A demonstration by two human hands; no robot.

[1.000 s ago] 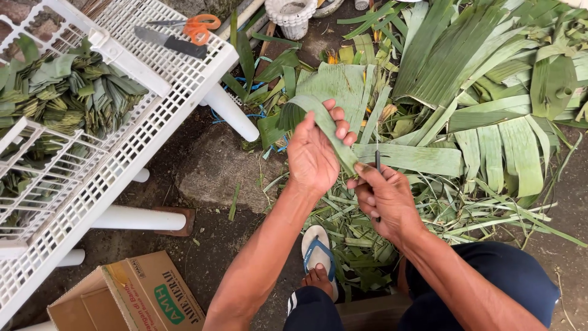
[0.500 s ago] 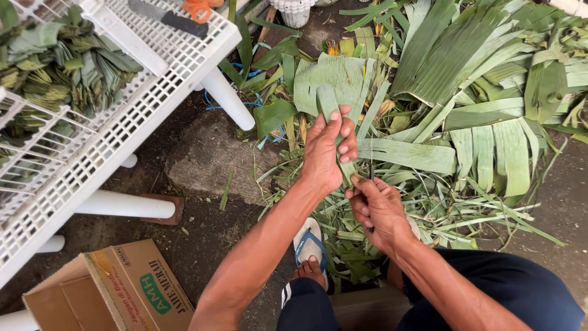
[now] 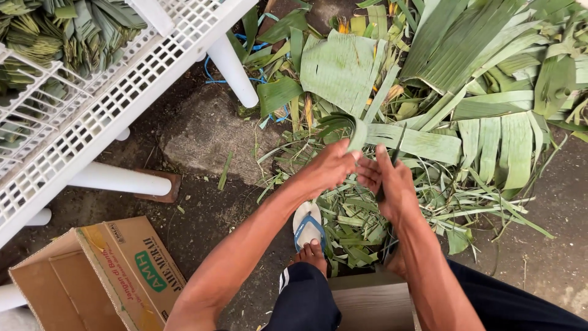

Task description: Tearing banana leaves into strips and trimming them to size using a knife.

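Note:
My left hand point(image 3: 331, 167) pinches a green leaf strip point(image 3: 350, 127) that curls over into a loop above my fingers. My right hand point(image 3: 387, 179) is closed beside it, touching the strip's lower end, with a thin dark blade point(image 3: 397, 147) sticking up from its grip. Both hands hover over a heap of leaf trimmings point(image 3: 361, 227) on the ground, just above my foot in a blue and white sandal point(image 3: 308, 230).
Wide cut banana leaves point(image 3: 478, 79) cover the ground ahead and to the right. A white plastic lattice rack point(image 3: 116, 104) with folded leaves point(image 3: 55, 37) stands at left on white legs point(image 3: 236, 64). An open cardboard box point(image 3: 92, 276) lies at lower left.
My hands drew closer together and the leaf strip, held flat and long before, is now bent into a curl. The view shifted so the rack sits higher left.

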